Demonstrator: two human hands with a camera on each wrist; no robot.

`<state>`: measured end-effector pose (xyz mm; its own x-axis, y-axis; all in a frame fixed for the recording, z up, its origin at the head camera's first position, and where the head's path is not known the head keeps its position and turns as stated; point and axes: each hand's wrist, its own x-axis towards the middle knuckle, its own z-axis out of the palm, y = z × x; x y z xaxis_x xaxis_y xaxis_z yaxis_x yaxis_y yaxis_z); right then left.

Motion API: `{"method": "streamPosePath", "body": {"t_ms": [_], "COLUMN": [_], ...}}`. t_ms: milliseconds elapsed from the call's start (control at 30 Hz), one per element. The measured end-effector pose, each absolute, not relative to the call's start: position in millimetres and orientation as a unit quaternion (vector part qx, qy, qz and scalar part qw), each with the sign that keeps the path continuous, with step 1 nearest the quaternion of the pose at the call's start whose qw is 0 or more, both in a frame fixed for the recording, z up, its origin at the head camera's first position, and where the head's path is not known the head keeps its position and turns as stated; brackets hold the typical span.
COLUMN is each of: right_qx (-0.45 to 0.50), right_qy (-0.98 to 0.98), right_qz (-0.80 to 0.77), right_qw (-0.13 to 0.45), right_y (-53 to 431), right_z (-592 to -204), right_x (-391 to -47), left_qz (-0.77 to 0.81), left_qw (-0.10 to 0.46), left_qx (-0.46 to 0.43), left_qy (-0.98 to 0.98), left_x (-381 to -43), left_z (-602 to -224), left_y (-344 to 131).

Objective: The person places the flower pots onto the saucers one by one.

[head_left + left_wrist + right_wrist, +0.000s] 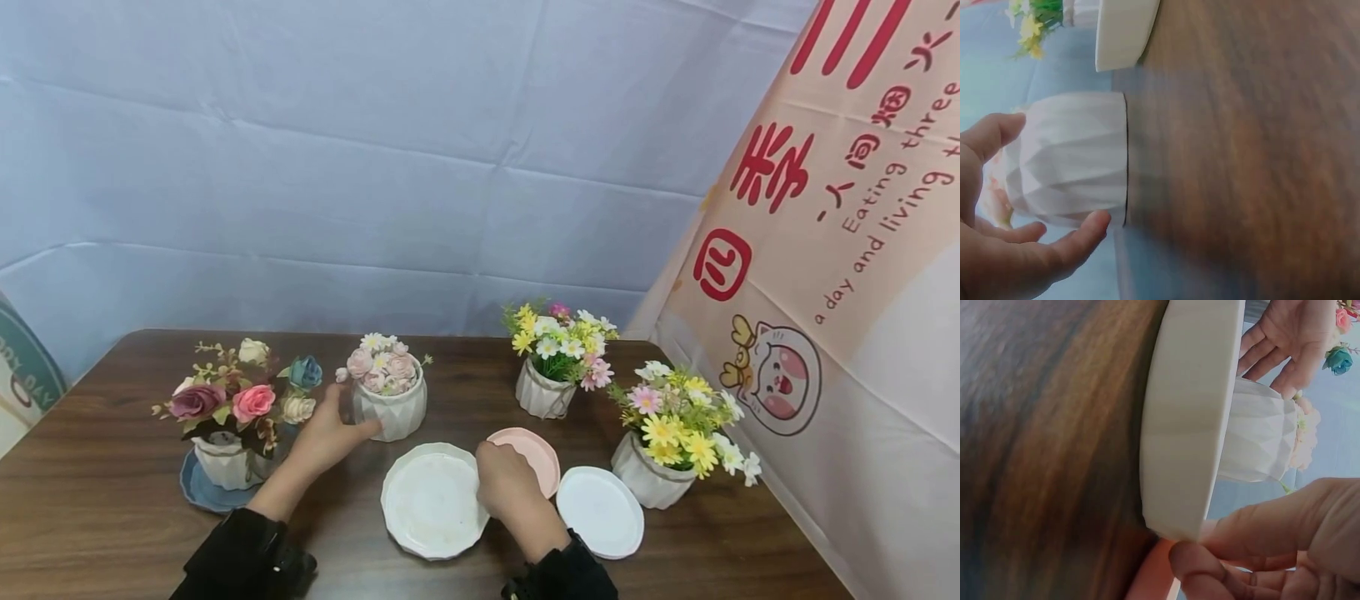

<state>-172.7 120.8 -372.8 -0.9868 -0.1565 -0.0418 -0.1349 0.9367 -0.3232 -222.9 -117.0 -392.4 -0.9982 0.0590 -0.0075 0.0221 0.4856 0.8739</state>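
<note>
A white faceted flowerpot with pale pink and white flowers stands at the middle back of the table. My left hand is at its left side, thumb and fingers spread apart; the left wrist view shows the fingers around the pot, close to its wall. Whether they touch it is hard to tell. My right hand pinches the right rim of a round white plate between thumb and fingers. The right wrist view shows this plate edge-on, with the pinch at its rim.
A flowerpot with roses sits on a blue plate at left. Behind my right hand lies a pink plate, beside a smaller white plate. Two more flowerpots, a back one and a right one, hold daisies.
</note>
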Motion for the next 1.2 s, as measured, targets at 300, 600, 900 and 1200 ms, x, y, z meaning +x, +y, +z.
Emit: {"method": "streamPosePath", "body": {"t_ms": [300,600,900,1200], "right_qx": [-0.071,-0.055,-0.059,-0.052], "right_qy": [0.983,0.980,0.982,0.981], "right_qz": [-0.169,-0.186,-0.177,-0.182], "right_qw": [0.030,0.049,0.024,0.029], "right_y": [120,120,122,124], "right_z": [-375,-376,-378,-376], "right_x": [-174,-175,-175,-176], "left_qz": [0.542,0.586,0.608,0.598], "left_qw": [0.020,0.020,-0.017,-0.036], "left_qx": [0.002,-0.009,0.042,0.084], "left_qy": [0.840,0.810,0.793,0.797], "left_x": [-233,-246,-258,-265], "left_z": [-394,-399,-405,-403], "left_y": [-113,-111,-111,-112]}}
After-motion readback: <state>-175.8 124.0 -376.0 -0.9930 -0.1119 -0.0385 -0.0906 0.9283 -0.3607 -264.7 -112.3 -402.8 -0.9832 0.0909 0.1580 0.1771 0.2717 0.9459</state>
